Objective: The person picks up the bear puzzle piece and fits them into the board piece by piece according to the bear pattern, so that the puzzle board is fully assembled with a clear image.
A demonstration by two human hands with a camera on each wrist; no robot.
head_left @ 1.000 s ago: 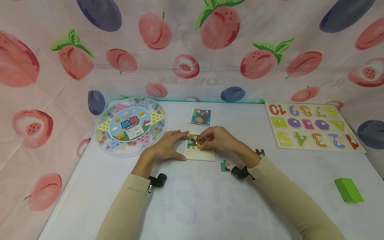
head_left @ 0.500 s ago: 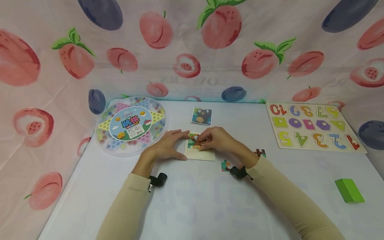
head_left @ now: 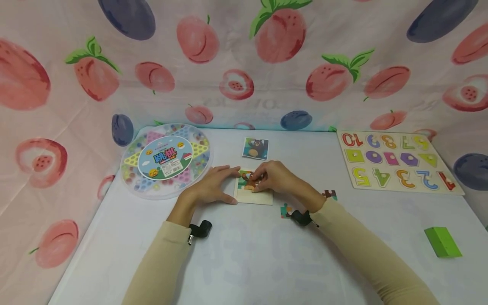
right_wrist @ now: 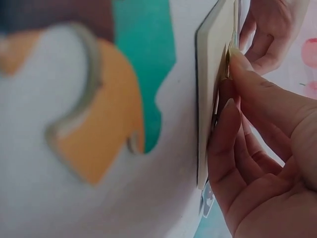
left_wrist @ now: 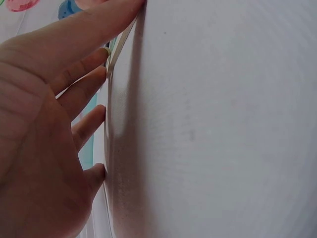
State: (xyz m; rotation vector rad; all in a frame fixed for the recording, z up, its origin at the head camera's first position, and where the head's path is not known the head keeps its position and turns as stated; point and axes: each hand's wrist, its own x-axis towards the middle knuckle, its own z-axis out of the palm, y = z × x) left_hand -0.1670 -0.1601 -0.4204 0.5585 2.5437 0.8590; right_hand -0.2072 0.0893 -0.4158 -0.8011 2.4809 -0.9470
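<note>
A small wooden jigsaw board lies mid-table, its upper part filled with bear-picture pieces and its lower strip bare wood. My left hand rests at the board's left side with fingers extended; its thumb reaches the lower left corner. In the left wrist view the left hand's fingertips meet the tabletop. Over the right part of the board, my right hand pinches a puzzle piece against it between thumb and bent fingers. The right wrist view shows this grip beside the board's edge; the fingers hide most of the piece.
Loose puzzle pieces lie right of the board, one green and orange, one dark beyond the wrist. A bear picture card lies behind. Around stand a round Chinese checkers box, a number board and a green block.
My right hand has shifted slightly over the board, its wrist camera moving a little left and nearer the green and orange piece. The left hand stays in place.
</note>
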